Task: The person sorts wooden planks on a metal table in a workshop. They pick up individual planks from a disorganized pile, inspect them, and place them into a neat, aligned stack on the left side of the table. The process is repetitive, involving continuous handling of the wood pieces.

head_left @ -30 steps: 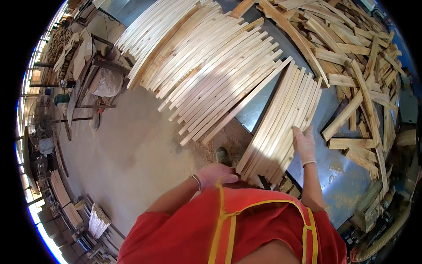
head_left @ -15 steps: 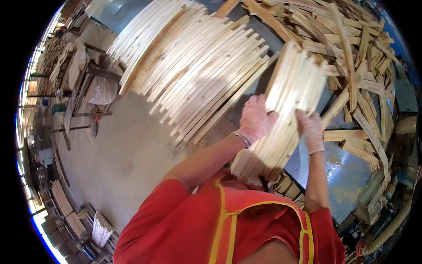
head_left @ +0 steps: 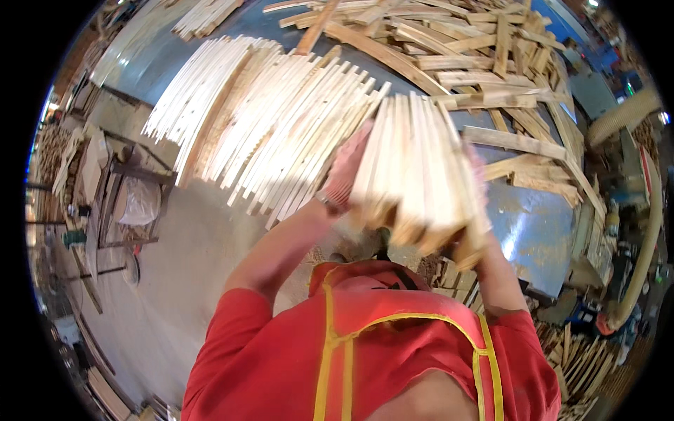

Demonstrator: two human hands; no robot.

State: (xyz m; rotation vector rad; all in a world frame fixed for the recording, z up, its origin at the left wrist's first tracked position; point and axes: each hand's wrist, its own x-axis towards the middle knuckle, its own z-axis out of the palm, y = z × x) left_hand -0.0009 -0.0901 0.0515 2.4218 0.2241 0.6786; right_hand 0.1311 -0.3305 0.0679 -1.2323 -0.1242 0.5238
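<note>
A bundle of pale wooden strips [head_left: 418,165] is raised in front of me, its near ends uneven and tilted toward me. My left hand [head_left: 344,172], in a pinkish knit glove, is pressed against the bundle's left side, with its fingertips partly hidden. On the opposite side my right hand [head_left: 480,175], gloved too, grips the strips, mostly covered by them and blurred. Just left of the bundle lies a wide row of similar strips [head_left: 281,126], side by side with staggered ends.
Loose wooden offcuts [head_left: 463,63] are heaped on the metal table [head_left: 533,224] at the far right. A corrugated hose [head_left: 642,259] curves along the right edge. On the left, a metal stand [head_left: 137,172] carries a plastic bag [head_left: 138,201] above the concrete floor [head_left: 168,281].
Both hands have lifted the bundle off the surface and shifted it left, bringing its near ends up toward me. My hands have moved from its top to its sides.
</note>
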